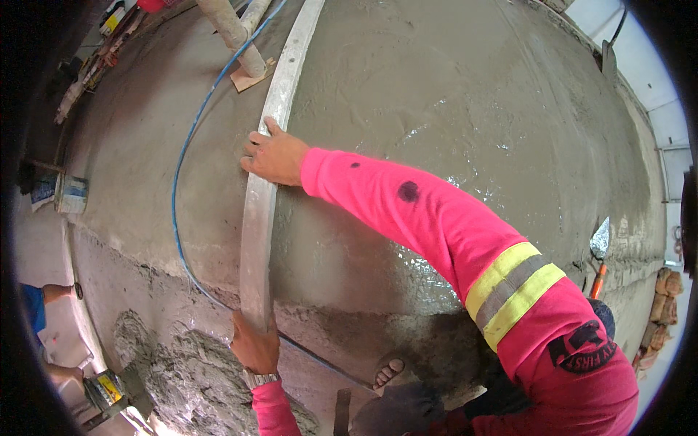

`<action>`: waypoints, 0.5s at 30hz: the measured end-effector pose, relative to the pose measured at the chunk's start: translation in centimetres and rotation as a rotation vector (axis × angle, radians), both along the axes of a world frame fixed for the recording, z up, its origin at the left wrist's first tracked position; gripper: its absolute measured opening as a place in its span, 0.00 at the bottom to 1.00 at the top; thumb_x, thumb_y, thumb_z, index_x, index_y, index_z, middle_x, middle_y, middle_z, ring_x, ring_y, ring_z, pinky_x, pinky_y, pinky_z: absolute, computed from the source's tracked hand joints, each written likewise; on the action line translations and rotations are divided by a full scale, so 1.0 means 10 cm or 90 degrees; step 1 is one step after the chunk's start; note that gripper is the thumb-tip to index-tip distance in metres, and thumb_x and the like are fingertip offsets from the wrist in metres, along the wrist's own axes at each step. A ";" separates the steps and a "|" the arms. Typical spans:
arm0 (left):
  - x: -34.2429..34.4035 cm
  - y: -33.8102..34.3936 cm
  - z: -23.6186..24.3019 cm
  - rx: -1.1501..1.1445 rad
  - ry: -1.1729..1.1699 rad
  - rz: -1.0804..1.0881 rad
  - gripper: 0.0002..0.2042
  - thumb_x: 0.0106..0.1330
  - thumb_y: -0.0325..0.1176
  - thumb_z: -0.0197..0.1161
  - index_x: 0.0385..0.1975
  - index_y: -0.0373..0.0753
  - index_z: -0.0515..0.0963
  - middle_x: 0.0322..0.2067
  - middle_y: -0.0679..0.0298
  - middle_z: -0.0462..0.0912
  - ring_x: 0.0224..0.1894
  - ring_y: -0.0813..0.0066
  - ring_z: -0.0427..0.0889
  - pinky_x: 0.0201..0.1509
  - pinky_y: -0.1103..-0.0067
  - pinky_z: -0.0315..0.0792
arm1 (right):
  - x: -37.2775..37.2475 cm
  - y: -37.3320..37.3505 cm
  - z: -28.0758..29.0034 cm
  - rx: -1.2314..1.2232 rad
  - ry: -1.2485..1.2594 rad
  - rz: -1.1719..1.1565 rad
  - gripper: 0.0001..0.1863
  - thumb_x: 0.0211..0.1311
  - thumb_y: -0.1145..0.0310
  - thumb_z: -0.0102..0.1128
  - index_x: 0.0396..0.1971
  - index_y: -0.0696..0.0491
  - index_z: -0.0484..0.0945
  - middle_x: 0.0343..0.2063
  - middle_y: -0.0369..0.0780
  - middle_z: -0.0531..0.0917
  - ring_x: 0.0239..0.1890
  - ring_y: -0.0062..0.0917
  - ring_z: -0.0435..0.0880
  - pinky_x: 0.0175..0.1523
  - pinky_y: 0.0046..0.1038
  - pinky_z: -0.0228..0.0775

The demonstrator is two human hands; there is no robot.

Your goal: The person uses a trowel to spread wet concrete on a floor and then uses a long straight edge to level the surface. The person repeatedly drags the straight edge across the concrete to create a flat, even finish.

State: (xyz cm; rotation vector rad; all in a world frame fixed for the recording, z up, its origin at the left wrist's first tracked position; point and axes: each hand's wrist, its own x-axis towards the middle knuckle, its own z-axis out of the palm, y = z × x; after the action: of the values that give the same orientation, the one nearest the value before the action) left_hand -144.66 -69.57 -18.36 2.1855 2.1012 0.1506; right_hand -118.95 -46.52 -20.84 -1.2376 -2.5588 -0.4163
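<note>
A long, pale metal screed bar [262,211] lies across wet grey mortar [407,109], running from the lower middle to the top edge. My left hand [256,343], with a wristwatch, is closed around its near end. Farther up, my right hand [276,154] grips the bar from above, fingers bent over its left edge. That arm reaches across the mortar in a pink sleeve with a yellow and grey band. Right of the bar the surface is wet and shiny; to the left it looks smoother and duller. A blue hose [177,196] curves left of the bar and passes beneath its near end.
A round post [236,36] stands on a small board at upper left. A trowel with an orange handle [598,280] rests at the right edge. Rough mortar [200,378] is heaped below. Buckets [73,194] stand left. Another person's hand [65,374] shows lower left, beside a foot [389,372] farther right.
</note>
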 end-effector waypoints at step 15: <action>0.31 0.52 -0.17 0.088 -0.013 0.002 0.32 0.47 0.41 0.71 0.50 0.30 0.68 0.40 0.43 0.79 0.38 0.45 0.80 0.39 0.60 0.75 | 0.27 0.59 0.00 -0.037 -0.012 -0.056 0.13 0.61 0.67 0.48 0.46 0.42 0.74 0.44 0.36 0.77 0.55 0.27 0.71 0.61 0.57 0.55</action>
State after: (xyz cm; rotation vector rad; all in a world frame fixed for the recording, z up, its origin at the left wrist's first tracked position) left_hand -141.52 -64.37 -20.05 2.2460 2.1431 0.3261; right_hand -116.22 -40.63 -20.82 -1.3767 -2.5556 -0.3762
